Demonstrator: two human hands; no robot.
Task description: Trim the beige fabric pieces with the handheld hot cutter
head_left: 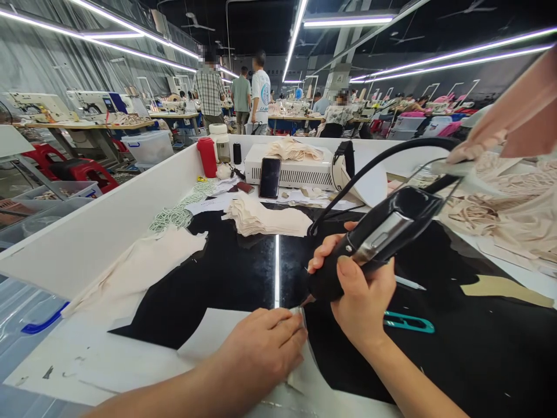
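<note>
My right hand is wrapped round a black corded hand tool with a silver side piece, held tilted with its lower end near the fabric. A thick black cable runs from its upper end. My left hand lies palm down with fingers flat, pressing pale fabric over white paper. The tool's tip is close to my left fingertips; whether it touches the fabric is hidden. Right of my right hand lie teal thread snips and a white pen.
On the black work surface sits a stack of cream fabric pieces. More cream fabric lies at left. Behind stand a phone, a white vented box and a red cup. People stand farther back.
</note>
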